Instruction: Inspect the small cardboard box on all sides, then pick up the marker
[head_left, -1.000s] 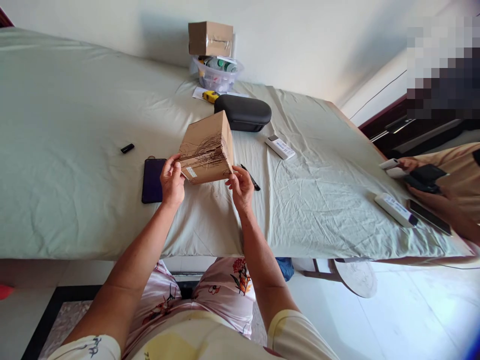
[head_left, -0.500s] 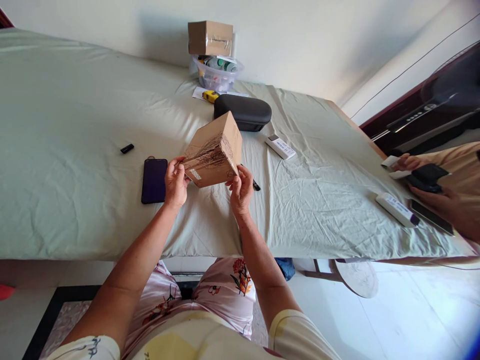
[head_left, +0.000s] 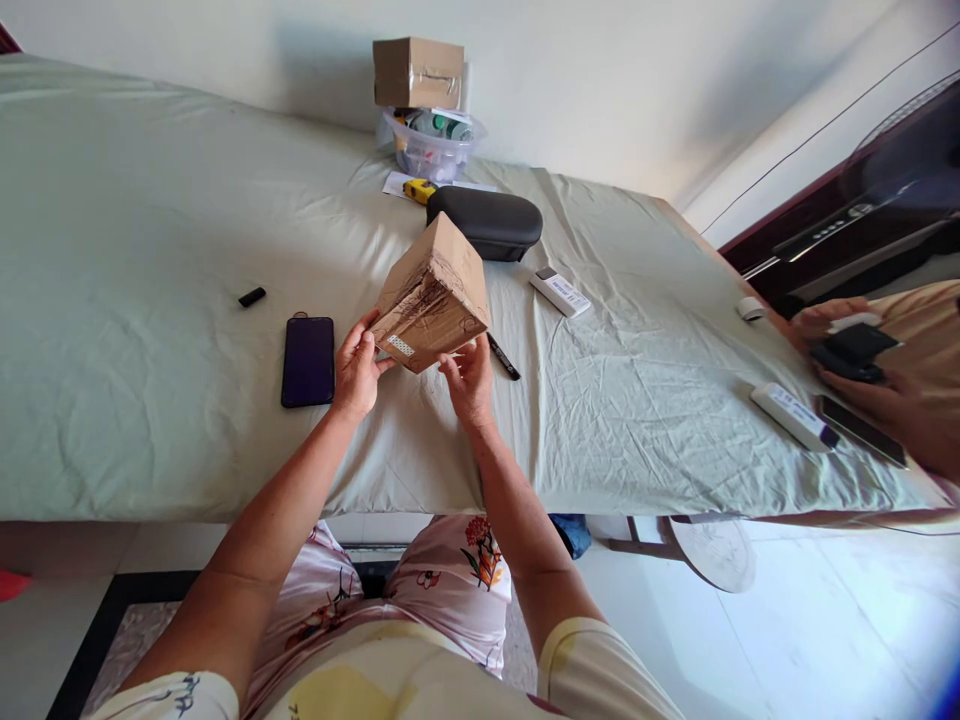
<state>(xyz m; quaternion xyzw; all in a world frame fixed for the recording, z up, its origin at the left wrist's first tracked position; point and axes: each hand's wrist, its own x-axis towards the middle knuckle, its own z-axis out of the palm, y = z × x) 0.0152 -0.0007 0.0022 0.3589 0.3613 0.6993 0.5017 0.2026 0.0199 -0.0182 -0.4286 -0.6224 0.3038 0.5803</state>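
Note:
I hold a small taped cardboard box [head_left: 435, 292] tilted above the green sheet [head_left: 150, 300], one corner pointing up. My left hand [head_left: 356, 370] grips its lower left edge near a small white label. My right hand [head_left: 469, 378] supports its lower right side from beneath. A black pen [head_left: 504, 358] lies on the sheet just right of my right hand. A dark phone [head_left: 308, 360] lies flat just left of my left hand.
Behind the box lie a black zip case [head_left: 487, 222], a white remote [head_left: 559, 293], a yellow tape measure [head_left: 418, 189] and a tub [head_left: 431, 150] topped by another cardboard box [head_left: 418, 73]. A small black stick [head_left: 252, 296] lies left. Another person's hands [head_left: 862, 365] hold a dark device at right.
I have turned the box in my hands, swinging its top corner right and lifting it slightly. The other person's hands shifted and a white piece now lies on the sheet near them.

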